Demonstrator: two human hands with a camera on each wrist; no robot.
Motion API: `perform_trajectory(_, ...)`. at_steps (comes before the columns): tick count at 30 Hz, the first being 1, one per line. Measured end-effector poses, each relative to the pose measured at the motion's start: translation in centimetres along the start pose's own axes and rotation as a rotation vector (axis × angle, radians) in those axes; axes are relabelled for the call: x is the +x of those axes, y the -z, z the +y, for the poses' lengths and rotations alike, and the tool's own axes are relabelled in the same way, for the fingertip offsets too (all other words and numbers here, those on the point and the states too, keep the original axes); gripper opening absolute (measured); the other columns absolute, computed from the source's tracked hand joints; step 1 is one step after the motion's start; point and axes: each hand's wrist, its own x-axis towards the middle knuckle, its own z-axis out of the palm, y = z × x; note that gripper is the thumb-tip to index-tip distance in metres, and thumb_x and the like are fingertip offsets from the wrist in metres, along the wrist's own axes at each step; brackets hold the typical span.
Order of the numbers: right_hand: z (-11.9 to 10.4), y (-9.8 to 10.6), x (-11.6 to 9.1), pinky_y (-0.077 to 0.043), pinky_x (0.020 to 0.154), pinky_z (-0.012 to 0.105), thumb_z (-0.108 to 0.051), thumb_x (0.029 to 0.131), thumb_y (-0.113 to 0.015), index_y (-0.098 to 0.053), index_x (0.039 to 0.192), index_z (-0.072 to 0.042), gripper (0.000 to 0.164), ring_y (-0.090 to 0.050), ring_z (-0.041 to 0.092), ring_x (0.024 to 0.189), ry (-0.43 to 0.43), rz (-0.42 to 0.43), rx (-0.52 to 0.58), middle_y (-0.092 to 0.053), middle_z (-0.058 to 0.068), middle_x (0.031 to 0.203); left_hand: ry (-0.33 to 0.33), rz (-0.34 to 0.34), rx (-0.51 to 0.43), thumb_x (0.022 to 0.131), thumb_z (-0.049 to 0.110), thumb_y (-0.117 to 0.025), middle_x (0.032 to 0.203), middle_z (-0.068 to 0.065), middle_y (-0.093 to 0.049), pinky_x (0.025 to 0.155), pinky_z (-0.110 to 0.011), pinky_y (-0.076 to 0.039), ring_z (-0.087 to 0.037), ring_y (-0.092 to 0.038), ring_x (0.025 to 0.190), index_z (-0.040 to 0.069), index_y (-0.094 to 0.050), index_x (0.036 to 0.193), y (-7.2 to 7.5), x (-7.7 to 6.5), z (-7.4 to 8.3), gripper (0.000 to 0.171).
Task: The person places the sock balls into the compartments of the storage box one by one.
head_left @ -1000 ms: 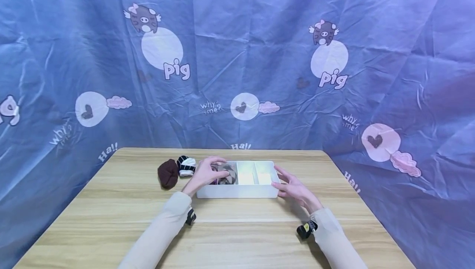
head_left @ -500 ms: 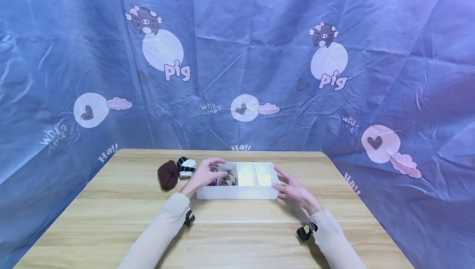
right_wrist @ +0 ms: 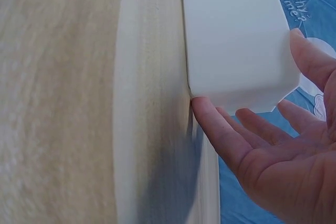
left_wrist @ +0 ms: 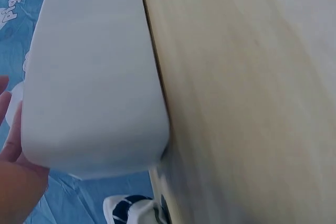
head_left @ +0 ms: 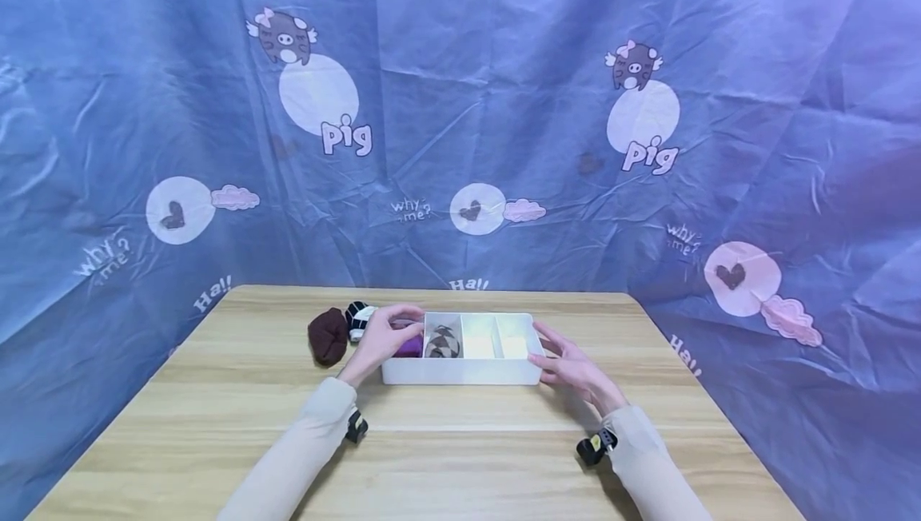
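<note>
A long white divided storage box (head_left: 460, 371) lies on the table. Its left compartment contains a purple cloth roll (head_left: 411, 347), partly hidden by my left hand. Beside that, the adjoining compartment has a brown-and-beige checked, rolled sock (head_left: 443, 341). My left hand (head_left: 384, 339) is over the box's left end, its fingers loosely bent above the purple roll with nothing seen in them. At the other end, my right hand (head_left: 572, 365) holds the box corner. In the right wrist view, its thumb and fingers (right_wrist: 223, 129) lie around the box's end wall.
Left of the box sit a dark brown sock ball (head_left: 328, 337) and a black-and-white sock ball (head_left: 357, 320), the latter partly behind my left hand. A blue patterned curtain (head_left: 475, 105) hangs beyond the wooden table (head_left: 460, 449).
My left hand has drawn back leftward from the checked sock, uncovering it and more of the purple roll. The right hand has stayed at the box's right end.
</note>
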Motion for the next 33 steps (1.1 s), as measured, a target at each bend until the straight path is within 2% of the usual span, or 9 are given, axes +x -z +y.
perform_trajectory(6, -0.2, -0.2, 0.1, -0.055, 0.085, 0.033, -0.016, 0.094, -0.066, -0.016, 0.158, -0.019, 0.082, -0.062, 0.018, 0.105, -0.009, 0.006, 0.012, -0.018, 0.026, 0.159, 0.055, 0.009, -0.011, 0.086, 0.014, -0.074, 0.110, -0.020, -0.071, 0.078, -0.020, -0.054, -0.019, -0.071, 0.089, 0.000, -0.070, 0.113, 1.7, -0.4, -0.2, 0.030)
perform_trajectory(10, -0.3, -0.2, 0.1, -0.055, 0.086, 0.032, -0.014, 0.094, -0.065, -0.014, 0.158, -0.018, 0.082, -0.062, 0.017, 0.105, -0.011, -0.009, 0.048, -0.017, 0.025, 0.160, 0.094, 0.019, -0.008, 0.086, 0.016, -0.075, 0.115, -0.024, -0.068, 0.081, -0.022, -0.052, -0.027, -0.069, 0.094, 0.002, -0.070, 0.114, 2.9, -0.6, 0.0, 0.031)
perform_trajectory(15, -0.2, -0.1, 0.0, -0.054, 0.092, 0.036, -0.013, 0.095, -0.064, -0.012, 0.159, -0.017, 0.082, -0.061, 0.018, 0.108, -0.004, -0.021, 0.045, -0.015, 0.027, 0.159, 0.102, 0.033, 0.017, 0.087, 0.020, -0.075, 0.117, -0.021, -0.069, 0.083, -0.022, -0.052, -0.027, -0.067, 0.098, 0.008, -0.071, 0.115, 4.0, -0.9, 0.0, 0.030)
perform_trajectory(17, -0.2, 0.0, 0.0, -0.054, 0.094, 0.038, -0.013, 0.095, -0.064, -0.012, 0.159, -0.016, 0.082, -0.060, 0.019, 0.109, 0.002, -0.025, 0.041, -0.014, 0.028, 0.159, 0.107, 0.032, 0.005, 0.088, 0.017, -0.074, 0.118, -0.022, -0.068, 0.078, -0.022, -0.053, -0.026, -0.068, 0.097, 0.006, -0.070, 0.117, 4.4, -1.1, 0.2, 0.031)
perform_trajectory(20, -0.2, 0.0, -0.1, -0.054, 0.094, 0.038, -0.014, 0.095, -0.064, -0.012, 0.159, -0.017, 0.082, -0.061, 0.019, 0.110, 0.001, -0.024, 0.037, -0.014, 0.028, 0.159, 0.111, 0.028, -0.022, 0.090, 0.012, -0.071, 0.117, -0.026, -0.067, 0.069, -0.022, -0.055, -0.024, -0.068, 0.091, -0.002, -0.067, 0.119, 5.0, -1.7, 1.5, 0.032)
perform_trajectory(23, -0.2, 0.0, -0.1, -0.054, 0.091, 0.036, -0.014, 0.094, -0.065, -0.012, 0.159, -0.017, 0.083, -0.061, 0.017, 0.108, -0.004, -0.023, 0.046, -0.014, 0.027, 0.160, 0.138, 0.028, -0.053, 0.091, 0.007, -0.069, 0.119, -0.031, -0.064, 0.070, -0.024, -0.057, -0.032, -0.068, 0.095, -0.008, -0.064, 0.120, 5.5, -2.1, 2.3, 0.034)
perform_trajectory(26, -0.1, 0.0, -0.1, -0.055, 0.088, 0.033, -0.014, 0.094, -0.066, -0.013, 0.159, -0.018, 0.084, -0.062, 0.016, 0.106, -0.013, -0.019, 0.056, -0.015, 0.026, 0.160, 0.153, 0.054, -0.068, 0.090, 0.006, -0.070, 0.118, -0.031, -0.064, 0.075, -0.019, -0.056, -0.035, -0.066, 0.101, -0.007, -0.064, 0.120, 6.0, -2.2, 0.9, 0.034)
perform_trajectory(29, -0.1, 0.0, -0.1, -0.055, 0.089, 0.033, -0.014, 0.094, -0.066, -0.011, 0.159, -0.017, 0.085, -0.062, 0.017, 0.106, -0.008, -0.024, 0.058, -0.013, 0.027, 0.160, 0.160, 0.088, -0.075, 0.089, 0.007, -0.071, 0.119, -0.030, -0.065, 0.079, -0.014, -0.053, -0.025, -0.066, 0.102, -0.008, -0.063, 0.121, 6.4, -2.1, -0.6, 0.036)
perform_trajectory(33, -0.2, -0.1, -0.1, -0.055, 0.087, 0.033, -0.014, 0.094, -0.066, -0.014, 0.158, -0.018, 0.083, -0.063, 0.017, 0.105, -0.011, -0.006, 0.053, -0.016, 0.026, 0.160, 0.151, 0.126, -0.076, 0.087, 0.010, -0.074, 0.118, -0.029, -0.065, 0.080, -0.011, -0.050, -0.005, -0.065, 0.096, -0.010, -0.063, 0.121, 7.1, -2.3, -1.3, 0.040)
